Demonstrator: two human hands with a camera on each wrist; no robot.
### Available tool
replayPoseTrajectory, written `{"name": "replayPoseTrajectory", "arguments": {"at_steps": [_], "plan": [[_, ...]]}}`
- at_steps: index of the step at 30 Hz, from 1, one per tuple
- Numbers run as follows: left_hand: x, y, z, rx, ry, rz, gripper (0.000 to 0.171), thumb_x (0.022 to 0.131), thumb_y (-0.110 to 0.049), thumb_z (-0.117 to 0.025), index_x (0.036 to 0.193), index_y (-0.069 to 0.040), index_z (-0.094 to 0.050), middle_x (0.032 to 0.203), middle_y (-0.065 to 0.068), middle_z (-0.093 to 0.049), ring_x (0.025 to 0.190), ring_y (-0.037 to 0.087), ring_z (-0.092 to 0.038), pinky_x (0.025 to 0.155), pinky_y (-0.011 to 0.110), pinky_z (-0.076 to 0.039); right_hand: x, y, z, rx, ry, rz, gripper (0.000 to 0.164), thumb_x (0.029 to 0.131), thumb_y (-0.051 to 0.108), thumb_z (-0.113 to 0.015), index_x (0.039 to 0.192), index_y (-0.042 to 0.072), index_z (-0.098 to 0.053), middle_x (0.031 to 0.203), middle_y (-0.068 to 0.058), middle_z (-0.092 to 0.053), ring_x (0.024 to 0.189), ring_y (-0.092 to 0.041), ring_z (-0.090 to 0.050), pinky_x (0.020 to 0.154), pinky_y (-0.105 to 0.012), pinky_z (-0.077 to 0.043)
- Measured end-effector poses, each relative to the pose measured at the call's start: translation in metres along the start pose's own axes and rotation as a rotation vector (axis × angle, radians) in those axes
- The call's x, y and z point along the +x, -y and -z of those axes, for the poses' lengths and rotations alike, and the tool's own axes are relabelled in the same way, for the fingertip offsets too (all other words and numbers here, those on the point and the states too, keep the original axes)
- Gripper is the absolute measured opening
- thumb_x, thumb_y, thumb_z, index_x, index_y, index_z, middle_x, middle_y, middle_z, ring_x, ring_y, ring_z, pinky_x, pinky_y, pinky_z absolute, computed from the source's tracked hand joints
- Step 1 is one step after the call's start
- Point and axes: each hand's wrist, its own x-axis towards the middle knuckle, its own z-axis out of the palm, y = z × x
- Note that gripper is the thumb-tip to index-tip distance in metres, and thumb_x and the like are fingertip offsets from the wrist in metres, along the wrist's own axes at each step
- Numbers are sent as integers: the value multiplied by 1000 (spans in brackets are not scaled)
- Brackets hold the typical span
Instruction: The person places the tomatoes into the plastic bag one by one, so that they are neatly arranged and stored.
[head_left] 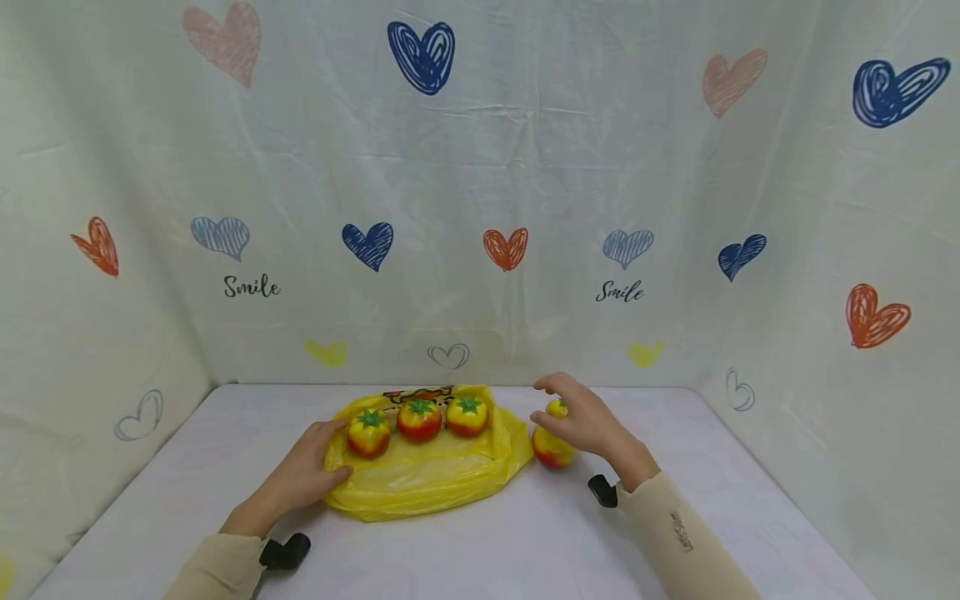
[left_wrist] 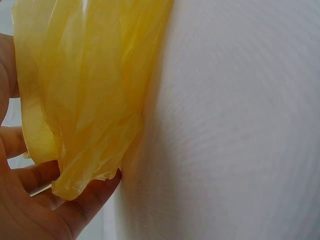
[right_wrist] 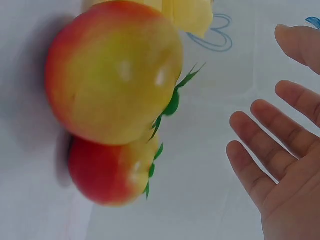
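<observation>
While my left fingers [head_left: 328,430] curl round the yellow bag [head_left: 416,482], three tomatoes [head_left: 421,422] sit in it, just right of them. Tugging could tip those out. My right fingers [head_left: 558,385] hold nothing, above two loose tomatoes [head_left: 552,454]; bumping could roll those away.

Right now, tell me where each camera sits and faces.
Head: worn on the head, facing forward and down at the yellow bag, five tomatoes and heart-printed backdrop; left hand, right hand and both sleeves show.
Left wrist: on that wrist, facing the bag and white table; part of the left hand shows.
Right wrist: on that wrist, facing two of those tomatoes; part of the right hand shows.
Shared: head and right wrist both show those two tomatoes and the right hand.
</observation>
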Motion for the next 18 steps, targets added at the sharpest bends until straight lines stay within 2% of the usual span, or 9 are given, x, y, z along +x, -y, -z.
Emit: {"name": "replayPoseTrajectory", "arguments": {"at_steps": [5,13,18], "plan": [[0,0,0,-1,7,9,69,78,-17,-72,136,5,-41,132,24,-43,121,42,-43,103,60,-33,-9,-9,1,-12,-18,0,43,87,35,-68,123,16,-57,123,-2,-57,110,-28,-56,95,-48,-46],[0,0,0,-2,7,13,69,79,-16,-71,137,5,-41,132,25,-43,122,42,-42,103,61,-33,-18,-22,1,-22,-50,-2,44,85,33,-71,122,14,-57,123,-1,-56,108,-28,-56,94,-47,-47],[0,1,0,-4,2,2,68,79,-15,-70,137,5,-40,132,25,-42,122,43,-42,102,62,-32,-21,-30,-2,-38,-35,-19,46,84,33,-72,123,12,-57,123,-2,-56,107,-26,-56,95,-46,-47]]}}
